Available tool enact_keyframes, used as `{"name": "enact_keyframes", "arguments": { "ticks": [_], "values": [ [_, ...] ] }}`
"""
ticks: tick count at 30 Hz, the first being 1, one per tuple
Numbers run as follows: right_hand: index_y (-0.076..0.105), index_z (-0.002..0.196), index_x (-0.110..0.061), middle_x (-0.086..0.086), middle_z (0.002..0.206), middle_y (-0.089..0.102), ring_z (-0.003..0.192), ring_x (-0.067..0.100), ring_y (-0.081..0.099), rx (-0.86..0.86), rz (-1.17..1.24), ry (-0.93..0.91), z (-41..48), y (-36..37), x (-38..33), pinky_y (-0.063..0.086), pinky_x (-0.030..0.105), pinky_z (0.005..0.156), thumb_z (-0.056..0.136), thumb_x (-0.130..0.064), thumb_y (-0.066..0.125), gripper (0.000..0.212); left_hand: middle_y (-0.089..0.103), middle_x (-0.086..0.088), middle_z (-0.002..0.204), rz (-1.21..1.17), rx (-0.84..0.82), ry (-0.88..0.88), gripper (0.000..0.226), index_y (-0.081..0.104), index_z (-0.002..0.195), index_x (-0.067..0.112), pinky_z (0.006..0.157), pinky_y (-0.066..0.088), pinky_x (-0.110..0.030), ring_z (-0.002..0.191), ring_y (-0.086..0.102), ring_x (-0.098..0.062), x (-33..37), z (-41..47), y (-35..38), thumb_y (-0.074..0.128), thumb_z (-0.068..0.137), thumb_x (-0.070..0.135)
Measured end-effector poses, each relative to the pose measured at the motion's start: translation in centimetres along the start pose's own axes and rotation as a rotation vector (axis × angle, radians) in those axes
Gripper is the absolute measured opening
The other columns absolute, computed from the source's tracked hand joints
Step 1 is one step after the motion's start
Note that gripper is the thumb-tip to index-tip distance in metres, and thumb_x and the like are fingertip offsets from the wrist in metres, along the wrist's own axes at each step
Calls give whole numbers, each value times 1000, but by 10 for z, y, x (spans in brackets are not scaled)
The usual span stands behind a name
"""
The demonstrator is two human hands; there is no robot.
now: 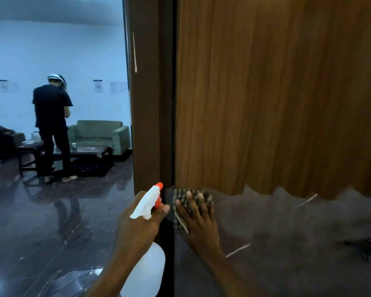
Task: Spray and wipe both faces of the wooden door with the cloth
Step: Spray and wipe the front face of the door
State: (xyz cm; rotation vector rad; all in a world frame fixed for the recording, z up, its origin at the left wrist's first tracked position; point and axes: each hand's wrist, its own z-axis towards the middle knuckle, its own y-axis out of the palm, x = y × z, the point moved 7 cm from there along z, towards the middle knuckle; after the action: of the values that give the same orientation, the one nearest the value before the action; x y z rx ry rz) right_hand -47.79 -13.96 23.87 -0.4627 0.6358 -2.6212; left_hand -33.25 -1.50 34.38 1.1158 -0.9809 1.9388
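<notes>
At six o'clock, the right hand (198, 224) presses the cloth (179, 197) flat on the wooden door (266, 103); the left hand (137, 227) grips the spray bottle (147, 204).

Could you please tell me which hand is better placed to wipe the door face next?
The right hand: its straight fingers press the checked cloth flat on the wooden door, near its edge. The left hand grips the spray bottle, so it is not free to wipe.
</notes>
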Motion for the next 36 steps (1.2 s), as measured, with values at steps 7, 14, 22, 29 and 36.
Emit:
{"name": "enact_keyframes", "arguments": {
  "ticks": [7, 14, 22, 29, 36],
  "values": [
    [34, 153, -16, 25, 161, 18, 148, 51, 11, 177, -44, 520, 39, -47, 68, 16, 70, 114, 92, -35, 52, 67, 62, 2, 93, -13, -79, 8, 30, 49, 94, 37, 74, 59, -41, 80, 64, -27, -18, -4, 23, 72, 76, 33],
    [30, 154, -30, 8, 162, 23, 151, 37, 18, 163, 41, 118, 32, -13, -11, 27, 65, 113, 95, -50, 59, 69, 66, -3, 99, -26, -98, 2, 42, 55, 111, 34, 79, 57, -44, 85, 65, -31, -18, -3, 36, 72, 73, 38],
    [23, 157, -21, 24, 162, 16, 148, 49, 12, 130, -125, 713, -47, -36, 119, 14, 65, 118, 90, -35, 42, 71, 57, 5, 99, -93, -156, -71, 40, 49, 103, 27, 91, 52, -46, 91, 57, -19, -6, -9, 77, 74, 72, 27],
    [37, 153, -25, 20, 161, 24, 148, 48, 14, 157, -28, 334, 17, -47, 92, 12, 68, 117, 100, -48, 41, 58, 63, 2, 107, -89, -149, -29, 39, 53, 109, 31, 90, 52, -46, 95, 64, -28, 8, -8, 106, 73, 76, 29],
    [27, 155, -20, 19, 165, 8, 148, 50, 10, 154, -21, 533, -95, -23, 159, 13, 68, 117, 95, -34, 51, 66, 59, 2, 100, -155, -170, -59, 34, 49, 103, 28, 79, 54, -34, 87, 62, -21, 27, -26, 163, 72, 77, 26]
  ]
}}
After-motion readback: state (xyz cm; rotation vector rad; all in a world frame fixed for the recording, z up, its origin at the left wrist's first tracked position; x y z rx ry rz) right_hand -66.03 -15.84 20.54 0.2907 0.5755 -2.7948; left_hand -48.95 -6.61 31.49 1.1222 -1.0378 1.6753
